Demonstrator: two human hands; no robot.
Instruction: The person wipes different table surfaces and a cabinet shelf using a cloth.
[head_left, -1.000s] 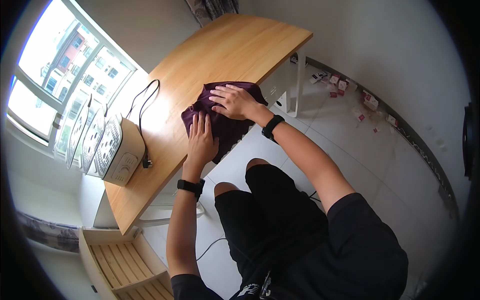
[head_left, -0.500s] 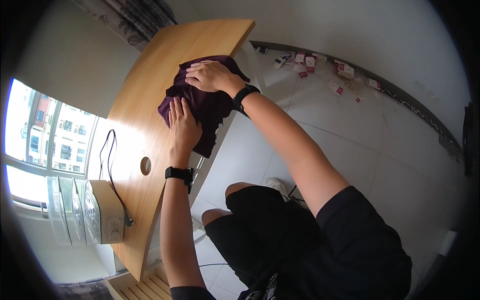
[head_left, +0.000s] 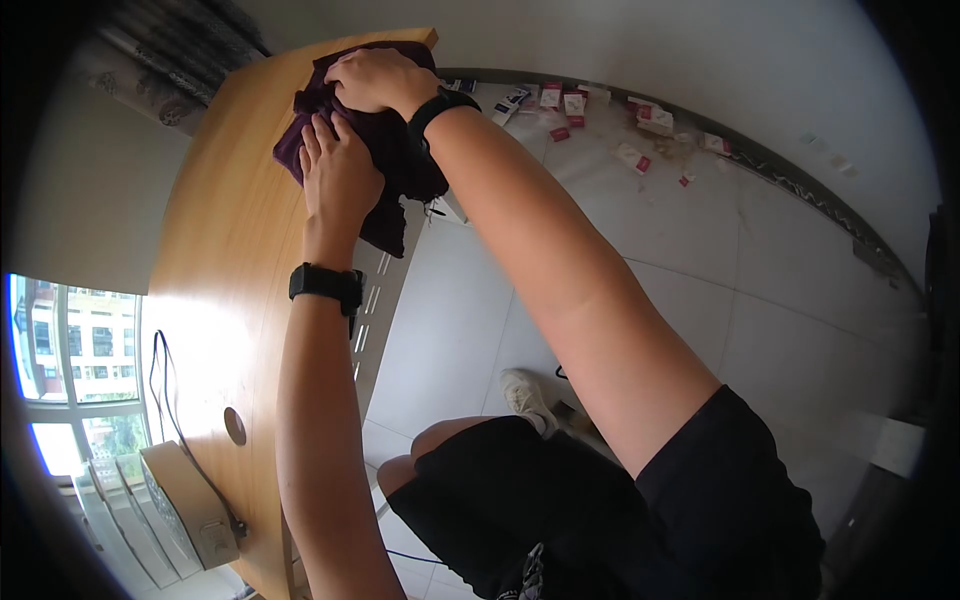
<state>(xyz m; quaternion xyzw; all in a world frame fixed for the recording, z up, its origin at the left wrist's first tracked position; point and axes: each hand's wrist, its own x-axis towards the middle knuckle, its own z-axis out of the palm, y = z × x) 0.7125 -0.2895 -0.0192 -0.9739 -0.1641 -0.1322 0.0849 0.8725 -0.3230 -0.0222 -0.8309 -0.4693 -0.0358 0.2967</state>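
A dark purple cloth [head_left: 395,155] lies bunched at the far end of the wooden desk [head_left: 225,210], and one ragged corner hangs over the desk's edge. My left hand [head_left: 340,175] lies flat on its near part, fingers stretched out and slightly apart. Farther along, my right hand [head_left: 378,80] rests on the cloth with its fingers bent into a fold; the fingertips are partly hidden. Each wrist wears a black band.
At the desk's near end stands a beige appliance with clear stacked trays [head_left: 185,510], its dark cord [head_left: 165,380] lying near a round hole [head_left: 235,426]. Small boxes and wrappers [head_left: 650,118] litter the floor by the wall. A window [head_left: 90,345] is at left.
Both hands and the cloth have moved farther along the desk toward its far end. My right hand's fingers are more bent than before. The camera view has shifted too.
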